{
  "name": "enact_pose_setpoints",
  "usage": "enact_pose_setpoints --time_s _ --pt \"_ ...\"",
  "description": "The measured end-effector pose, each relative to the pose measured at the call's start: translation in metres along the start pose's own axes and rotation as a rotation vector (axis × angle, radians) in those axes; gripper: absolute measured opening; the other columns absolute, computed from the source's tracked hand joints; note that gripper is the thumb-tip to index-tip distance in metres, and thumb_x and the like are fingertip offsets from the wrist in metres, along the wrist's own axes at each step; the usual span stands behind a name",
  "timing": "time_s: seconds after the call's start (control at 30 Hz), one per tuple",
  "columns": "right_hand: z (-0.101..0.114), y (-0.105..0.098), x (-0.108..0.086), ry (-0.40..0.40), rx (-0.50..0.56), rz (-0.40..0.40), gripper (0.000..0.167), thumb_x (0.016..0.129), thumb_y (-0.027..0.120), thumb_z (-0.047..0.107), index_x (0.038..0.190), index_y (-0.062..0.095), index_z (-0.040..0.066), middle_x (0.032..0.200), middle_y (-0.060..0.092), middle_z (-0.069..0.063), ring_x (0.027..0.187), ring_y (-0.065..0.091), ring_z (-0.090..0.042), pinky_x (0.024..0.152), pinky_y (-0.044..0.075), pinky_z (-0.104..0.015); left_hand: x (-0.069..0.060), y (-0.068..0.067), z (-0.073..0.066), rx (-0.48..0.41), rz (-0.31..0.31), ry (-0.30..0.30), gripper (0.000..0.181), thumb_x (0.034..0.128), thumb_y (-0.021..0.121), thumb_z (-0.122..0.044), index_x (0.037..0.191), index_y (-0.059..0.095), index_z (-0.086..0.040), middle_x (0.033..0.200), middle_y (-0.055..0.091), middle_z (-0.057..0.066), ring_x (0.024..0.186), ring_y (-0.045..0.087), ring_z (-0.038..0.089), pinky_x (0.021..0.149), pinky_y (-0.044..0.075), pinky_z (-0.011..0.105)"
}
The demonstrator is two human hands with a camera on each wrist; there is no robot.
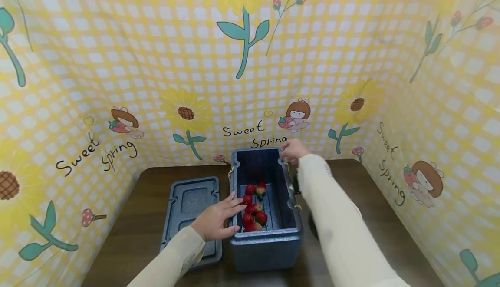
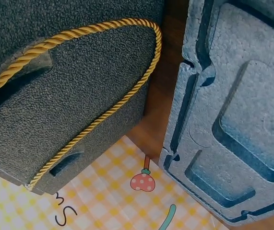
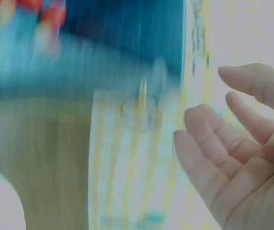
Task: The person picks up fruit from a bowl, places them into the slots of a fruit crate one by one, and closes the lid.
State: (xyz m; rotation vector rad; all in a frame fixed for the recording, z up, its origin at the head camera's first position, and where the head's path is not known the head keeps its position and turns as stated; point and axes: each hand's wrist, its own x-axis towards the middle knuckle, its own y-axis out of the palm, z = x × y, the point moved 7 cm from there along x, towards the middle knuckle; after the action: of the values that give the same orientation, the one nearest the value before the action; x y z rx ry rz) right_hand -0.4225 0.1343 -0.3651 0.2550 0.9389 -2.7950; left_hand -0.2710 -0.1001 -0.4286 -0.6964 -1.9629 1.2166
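A dark blue-grey foam box (image 1: 266,252) stands uncovered, its long side pointing away from me. Small red fruits (image 1: 250,209) with pale yellow patches lie along the left of its floor; their kind is unclear. My left hand (image 1: 218,218) rests on the near left rim, fingers spread and fairly straight, tips just over the edge. Beside the far right corner is my right hand (image 1: 294,150), and the right wrist view shows its fingers loosely bent with nothing between them. The matching lid (image 1: 194,200) lies underside up left of the box.
A yellow twisted rope (image 2: 108,29) hangs along the box's left side. In the right wrist view a rounded white thing (image 3: 5,215) with red on it sits at the lower left. Patterned cloth (image 1: 242,104) surrounds the brown table (image 1: 129,235).
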Motion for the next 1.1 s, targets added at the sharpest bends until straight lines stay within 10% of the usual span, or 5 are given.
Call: enact_pose_setpoints --time_s 0.2,0.47,0.9,1.1 --pt "-0.052 -0.064 -0.033 0.083 -0.077 -0.06 0.047 0.08 0.063 0.001 0.124 0.05 -0.012 0.078 0.057 -0.008 0.049 0.046 -0.008 0.048 0.044 -0.023 -0.006 0.0 0.004 -0.047 -0.024 -0.015 0.053 0.0872 0.061 -0.032 0.133 0.057 -0.007 0.138 0.053 0.012 0.132 0.04 0.039 0.095 0.044 0.054" --pt "-0.109 -0.092 -0.055 0.105 -0.063 -0.118 0.05 0.086 0.06 0.005 0.13 0.046 -0.012 0.076 0.058 -0.007 0.057 0.049 -0.011 0.053 0.046 -0.025 -0.007 -0.002 0.002 -0.046 -0.058 0.017 0.051 0.0866 0.064 -0.03 0.132 0.058 -0.006 0.136 0.054 0.013 0.13 0.042 0.04 0.093 0.045 0.054" --pt "-0.196 -0.035 -0.066 0.167 0.077 -0.044 0.052 0.083 0.06 0.003 0.129 0.042 -0.015 0.099 0.063 -0.025 0.087 0.064 -0.036 0.061 0.056 -0.037 -0.001 0.001 -0.001 -0.063 -0.085 0.062 0.05 0.0877 0.062 -0.032 0.131 0.059 -0.006 0.136 0.054 0.014 0.13 0.042 0.04 0.094 0.046 0.052" --pt "-0.228 -0.006 -0.068 0.169 0.122 -0.091 0.054 0.077 0.059 0.001 0.127 0.046 -0.014 0.075 0.06 -0.016 0.068 0.061 -0.028 0.051 0.051 -0.032 -0.003 0.003 0.001 -0.039 -0.094 0.059 0.051 0.0891 0.06 -0.035 0.131 0.059 -0.006 0.136 0.055 0.013 0.131 0.041 0.039 0.094 0.046 0.052"
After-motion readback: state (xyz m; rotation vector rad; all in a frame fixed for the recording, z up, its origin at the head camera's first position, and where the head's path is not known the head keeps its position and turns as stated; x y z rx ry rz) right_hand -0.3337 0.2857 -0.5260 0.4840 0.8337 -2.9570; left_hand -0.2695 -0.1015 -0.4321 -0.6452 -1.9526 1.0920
